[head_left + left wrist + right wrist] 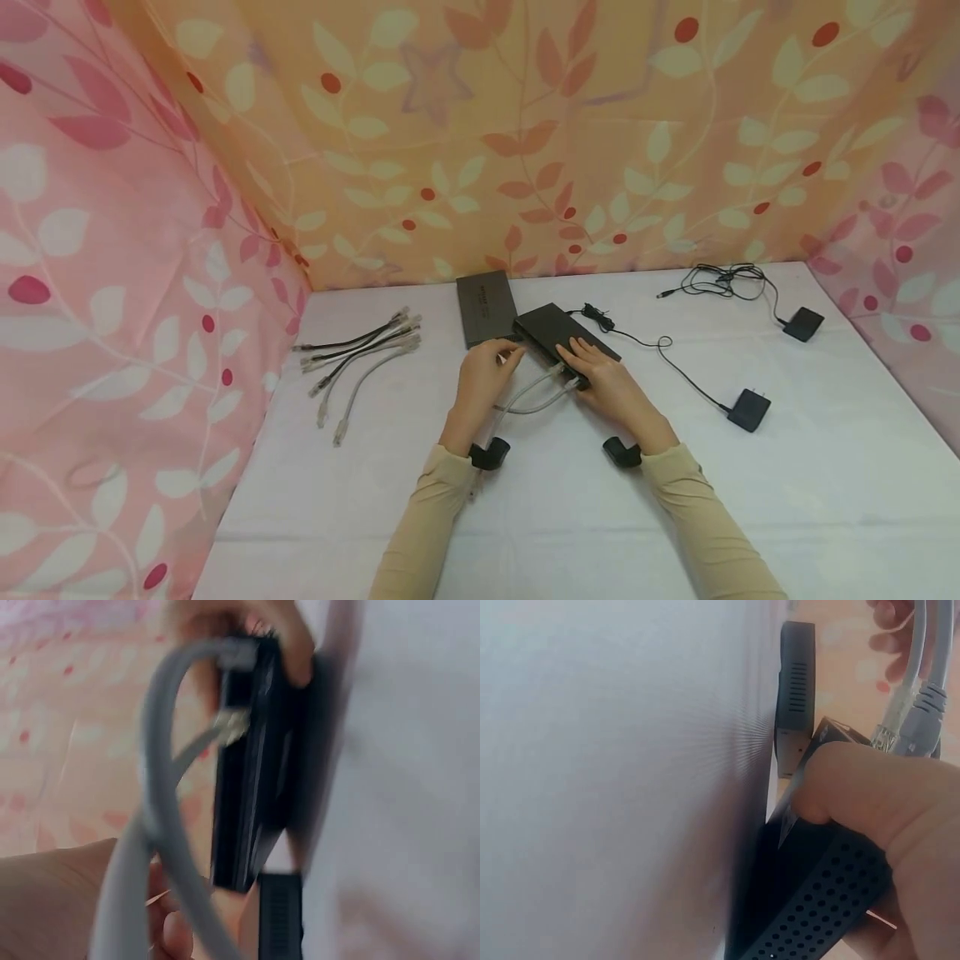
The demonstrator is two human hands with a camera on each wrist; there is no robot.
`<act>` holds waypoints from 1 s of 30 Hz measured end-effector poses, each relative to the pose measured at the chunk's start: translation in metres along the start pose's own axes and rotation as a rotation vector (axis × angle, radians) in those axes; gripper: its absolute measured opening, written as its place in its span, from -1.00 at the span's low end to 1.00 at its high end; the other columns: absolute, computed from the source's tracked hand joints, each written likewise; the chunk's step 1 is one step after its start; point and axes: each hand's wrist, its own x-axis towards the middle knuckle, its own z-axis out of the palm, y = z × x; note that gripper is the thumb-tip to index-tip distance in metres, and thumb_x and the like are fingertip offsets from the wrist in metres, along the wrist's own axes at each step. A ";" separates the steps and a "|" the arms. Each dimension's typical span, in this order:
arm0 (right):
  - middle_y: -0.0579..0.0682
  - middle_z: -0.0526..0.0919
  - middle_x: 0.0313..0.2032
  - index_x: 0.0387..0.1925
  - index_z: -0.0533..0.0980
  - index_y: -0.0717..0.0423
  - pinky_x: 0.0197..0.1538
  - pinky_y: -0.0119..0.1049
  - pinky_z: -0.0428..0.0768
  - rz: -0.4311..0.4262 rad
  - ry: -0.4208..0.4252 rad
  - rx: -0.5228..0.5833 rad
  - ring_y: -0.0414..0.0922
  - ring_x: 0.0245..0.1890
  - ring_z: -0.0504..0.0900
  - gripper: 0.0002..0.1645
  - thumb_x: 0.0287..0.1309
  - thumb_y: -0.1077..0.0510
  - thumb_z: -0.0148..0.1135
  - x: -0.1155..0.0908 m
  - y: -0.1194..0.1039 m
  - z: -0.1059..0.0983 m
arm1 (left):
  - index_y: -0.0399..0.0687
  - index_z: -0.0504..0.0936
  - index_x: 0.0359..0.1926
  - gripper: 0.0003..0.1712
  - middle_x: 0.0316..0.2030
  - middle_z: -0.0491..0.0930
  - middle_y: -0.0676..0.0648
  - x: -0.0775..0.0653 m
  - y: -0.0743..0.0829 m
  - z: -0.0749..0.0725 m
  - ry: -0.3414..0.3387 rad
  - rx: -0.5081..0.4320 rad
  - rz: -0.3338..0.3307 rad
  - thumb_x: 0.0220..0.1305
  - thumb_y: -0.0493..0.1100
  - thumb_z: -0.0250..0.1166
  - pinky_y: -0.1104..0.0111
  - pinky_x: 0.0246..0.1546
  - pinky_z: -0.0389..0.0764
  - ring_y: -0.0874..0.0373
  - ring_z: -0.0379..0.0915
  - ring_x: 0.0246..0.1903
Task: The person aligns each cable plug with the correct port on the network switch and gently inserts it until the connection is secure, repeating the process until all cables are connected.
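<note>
My right hand point(611, 385) grips the near right end of a black network switch point(551, 325), thumb on the near side and fingers across the top. The switch's vented side point(814, 907) shows in the right wrist view. Two grey network cables point(534, 408) are plugged into its near edge; in the left wrist view their clear plug point(231, 726) sits in a port. One cable runs under my left wrist. My left hand point(483, 382) hovers beside the switch's left end, its fingers loosely bent, with nothing visible in them.
A second dark switch point(487, 307) lies behind, close to the first. Several black and grey network cables point(367, 354) lie at the left. A power adapter point(748, 410) leads by cord to the held switch; another adapter point(803, 324) lies with its coiled cord point(723, 282) at back right.
</note>
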 end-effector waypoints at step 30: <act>0.17 0.39 0.23 0.22 0.39 0.14 0.20 0.09 0.32 0.014 0.073 0.045 0.14 0.25 0.32 -0.11 -0.32 0.31 0.43 0.000 0.006 0.003 | -0.42 -0.24 0.39 -0.14 0.37 -0.14 -0.43 0.009 -0.016 0.030 -0.500 -1.549 -0.534 0.43 0.15 -0.18 0.16 0.33 0.07 -0.20 -0.09 0.37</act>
